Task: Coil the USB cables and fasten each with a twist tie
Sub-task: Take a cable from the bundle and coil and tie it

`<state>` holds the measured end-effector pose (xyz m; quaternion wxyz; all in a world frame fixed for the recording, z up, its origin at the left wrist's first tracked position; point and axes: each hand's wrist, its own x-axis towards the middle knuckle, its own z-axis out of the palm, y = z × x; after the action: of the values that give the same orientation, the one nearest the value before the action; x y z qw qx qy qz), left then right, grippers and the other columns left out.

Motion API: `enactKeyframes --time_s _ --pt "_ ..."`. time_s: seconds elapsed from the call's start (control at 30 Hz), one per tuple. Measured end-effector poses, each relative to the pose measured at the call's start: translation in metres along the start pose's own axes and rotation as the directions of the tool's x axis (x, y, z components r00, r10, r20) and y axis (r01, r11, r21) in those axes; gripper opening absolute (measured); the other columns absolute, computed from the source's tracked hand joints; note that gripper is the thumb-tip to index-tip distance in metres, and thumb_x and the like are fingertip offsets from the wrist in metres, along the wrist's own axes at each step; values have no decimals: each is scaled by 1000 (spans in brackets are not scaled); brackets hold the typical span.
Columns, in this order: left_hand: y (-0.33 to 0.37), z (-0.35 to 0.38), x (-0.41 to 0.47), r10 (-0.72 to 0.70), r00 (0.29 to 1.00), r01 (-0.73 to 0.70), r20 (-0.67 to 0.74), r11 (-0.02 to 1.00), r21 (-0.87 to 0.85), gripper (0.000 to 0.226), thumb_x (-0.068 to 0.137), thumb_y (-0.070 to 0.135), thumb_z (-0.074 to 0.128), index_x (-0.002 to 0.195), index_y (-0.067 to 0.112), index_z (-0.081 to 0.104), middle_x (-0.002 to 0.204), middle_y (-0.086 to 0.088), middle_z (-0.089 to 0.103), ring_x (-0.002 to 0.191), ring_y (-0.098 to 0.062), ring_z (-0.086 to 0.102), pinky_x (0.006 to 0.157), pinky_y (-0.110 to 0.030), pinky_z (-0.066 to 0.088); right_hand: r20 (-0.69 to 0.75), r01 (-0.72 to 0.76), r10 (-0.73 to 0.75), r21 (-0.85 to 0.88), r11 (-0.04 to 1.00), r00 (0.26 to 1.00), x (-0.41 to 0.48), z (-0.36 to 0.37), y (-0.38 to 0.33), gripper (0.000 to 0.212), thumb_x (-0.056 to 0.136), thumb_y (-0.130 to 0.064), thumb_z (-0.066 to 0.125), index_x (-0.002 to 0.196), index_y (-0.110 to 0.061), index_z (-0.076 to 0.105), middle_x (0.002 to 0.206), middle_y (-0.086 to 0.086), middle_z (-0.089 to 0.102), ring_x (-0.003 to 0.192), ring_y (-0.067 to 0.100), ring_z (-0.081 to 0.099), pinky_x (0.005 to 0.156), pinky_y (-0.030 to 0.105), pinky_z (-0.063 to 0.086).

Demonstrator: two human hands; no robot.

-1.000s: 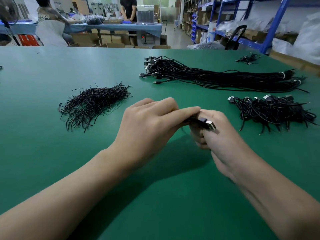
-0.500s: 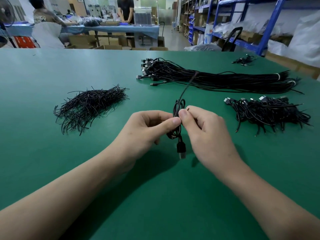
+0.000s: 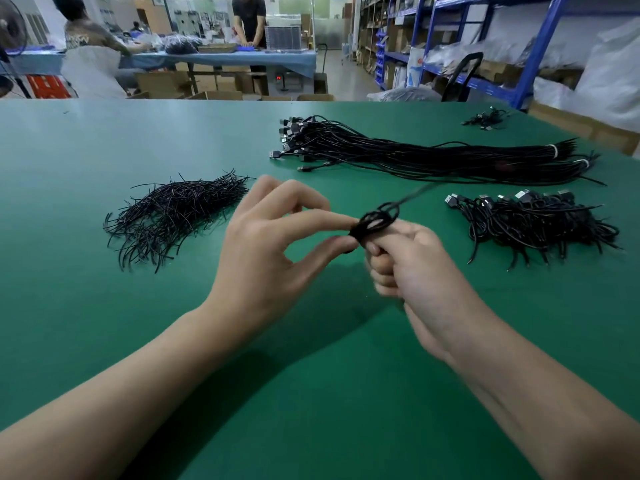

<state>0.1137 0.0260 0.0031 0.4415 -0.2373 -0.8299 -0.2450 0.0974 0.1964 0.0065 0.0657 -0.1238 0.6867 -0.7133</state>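
USB cable (image 3: pixel 375 221) part-coiled, held above the green surface (image 3: pixel 86 306). Left grip (image 3: pixel 270 258) pinches the loops with thumb and forefinger. Right grip (image 3: pixel 415 271), blurred, curls round them. Cable looks light, thin and springy. Loops likely splay unless pinched across all strands mid-coil.

The green table (image 3: pixel 104 140) bears twist ties (image 3: pixel 173 213), straight cables (image 3: pixel 433 155) and coiled cables (image 3: pixel 540 223).

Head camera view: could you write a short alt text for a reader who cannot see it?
Two bare hands hold a coil of black USB cable above a green table: the left hand pinches it, the right hand grips it. On the table lie loose twist ties at left, straight cables behind, coiled cables at right.
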Motion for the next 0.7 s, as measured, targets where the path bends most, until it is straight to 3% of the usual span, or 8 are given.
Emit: enactKeyframes --time_s 0.07,0.13,0.2,0.37,0.43,0.5,0.63,0.7 --pt "4 1 -3 -320 942 336 103 909 -246 26 95 47 61 83 30 75 75 10 62 67 -10 50 64 -21 36 -60 226 -264 -356 907 963 0 -1 1 39 104 -22 50 68 -9 45 54 -6 31 51 10 24 48 30 21" --pt "6 3 -3 -523 785 620 333 654 -434 42 92 60 54 74 27 71 66 6 59 57 -10 45 55 -24 35 -18 351 -438 -570 743 899 -2 -1 2 38 104 -27 48 72 -7 45 54 -3 35 52 15 29 52 37 29" --pt "4 5 -3 -582 671 740 459 494 -456 44 87 64 63 77 22 72 65 3 63 55 -10 48 50 -18 36 29 411 -514 -639 650 857 -4 0 3 37 103 -30 45 71 -11 44 54 0 40 53 24 36 53 47 36" --pt "1 5 -4 -550 481 877 683 303 -373 60 77 67 61 93 11 72 78 0 73 59 -9 59 50 -20 38 98 454 -603 -754 474 792 -3 1 3 34 104 -34 43 74 -17 43 54 -4 39 53 27 41 51 47 39" --pt "1 1 -3 -471 491 871 733 235 -432 51 81 63 61 94 16 76 85 0 74 65 -7 61 53 -20 40 131 457 -611 -786 417 781 -4 2 2 33 103 -34 44 75 -17 44 54 -5 42 52 24 42 51 44 39" --pt "3 0 -2 -472 548 834 691 249 -492 40 83 55 63 91 18 77 84 4 72 71 -6 60 57 -18 41 133 462 -592 -766 448 795 -4 2 3 34 103 -34 45 73 -17 42 53 -5 39 53 24 40 51 43 37" --pt "8 0 1 -534 707 700 464 431 -570 27 81 38 70 83 11 75 72 7 70 65 -1 59 60 -20 43 49 382 -424 -538 751 904 0 3 6 42 106 -29 46 67 -14 38 55 -8 34 55 11 30 54 35 26" --pt "10 -2 2 -473 820 570 322 624 -534 9 84 29 75 83 21 76 74 11 74 65 -1 64 61 -16 47 7 236 -249 -348 907 968 0 5 6 44 106 -29 47 63 -19 42 55 -12 32 53 7 28 53 30 24"
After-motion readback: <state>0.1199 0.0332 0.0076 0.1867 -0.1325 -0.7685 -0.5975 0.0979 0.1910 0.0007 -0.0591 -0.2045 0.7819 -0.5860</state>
